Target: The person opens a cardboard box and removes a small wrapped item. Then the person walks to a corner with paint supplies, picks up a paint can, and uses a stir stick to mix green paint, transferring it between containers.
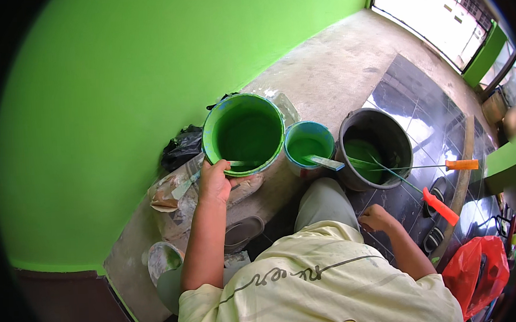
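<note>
My left hand (214,182) is closed on the near rim of a large paint bucket (212,146), which holds green paint and tilts toward me. A flat pale stick (245,163) shows inside the rim beside my fingers; I cannot tell whether the hand grips it too. To the right stands a smaller light-blue pail (293,157) of green paint, with a paint-smeared flat stick (325,162) leaning over its edge. My right hand (376,218) rests in a loose fist beside my right knee, with nothing visible in it. Nearest to it is a dark bucket (396,124) with green paint inside.
Two paint rollers lean in the dark bucket, with an orange handle (462,165) and a red handle (440,206). Sandals (433,239), a wooden plank (466,156) and a red plastic bag (480,272) lie right. A green wall (121,110) rises left, near a black bag (182,148).
</note>
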`<action>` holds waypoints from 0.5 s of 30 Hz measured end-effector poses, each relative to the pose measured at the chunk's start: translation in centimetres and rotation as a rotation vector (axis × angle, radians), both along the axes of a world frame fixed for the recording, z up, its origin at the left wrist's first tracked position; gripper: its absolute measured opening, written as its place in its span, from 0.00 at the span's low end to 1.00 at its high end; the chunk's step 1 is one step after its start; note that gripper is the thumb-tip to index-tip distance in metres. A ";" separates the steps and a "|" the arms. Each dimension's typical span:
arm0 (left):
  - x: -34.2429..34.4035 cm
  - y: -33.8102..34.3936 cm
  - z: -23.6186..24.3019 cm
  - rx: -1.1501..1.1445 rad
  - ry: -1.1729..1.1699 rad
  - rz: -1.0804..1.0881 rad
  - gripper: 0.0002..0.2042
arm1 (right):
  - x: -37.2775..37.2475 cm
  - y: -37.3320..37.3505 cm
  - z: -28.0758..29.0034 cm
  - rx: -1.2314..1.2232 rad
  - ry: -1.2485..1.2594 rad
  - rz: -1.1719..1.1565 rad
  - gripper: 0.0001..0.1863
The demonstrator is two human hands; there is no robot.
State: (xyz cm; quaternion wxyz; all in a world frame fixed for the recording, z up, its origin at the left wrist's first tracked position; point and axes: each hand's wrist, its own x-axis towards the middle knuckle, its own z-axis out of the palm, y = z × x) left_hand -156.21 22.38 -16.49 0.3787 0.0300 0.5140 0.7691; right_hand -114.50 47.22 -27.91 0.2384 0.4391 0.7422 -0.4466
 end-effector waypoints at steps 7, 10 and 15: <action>2.6 -2.7 2.9 -0.018 0.020 -0.051 0.31 | 8.7 2.0 -16.5 0.472 -0.232 -0.201 0.48; 2.5 -5.0 3.5 0.005 -0.040 -0.063 0.30 | 7.0 2.3 -18.2 0.381 -0.314 -0.179 0.61; 3.4 -6.6 5.7 -0.060 -0.026 -0.002 0.31 | 5.1 0.7 -24.2 0.271 -0.460 -0.131 0.74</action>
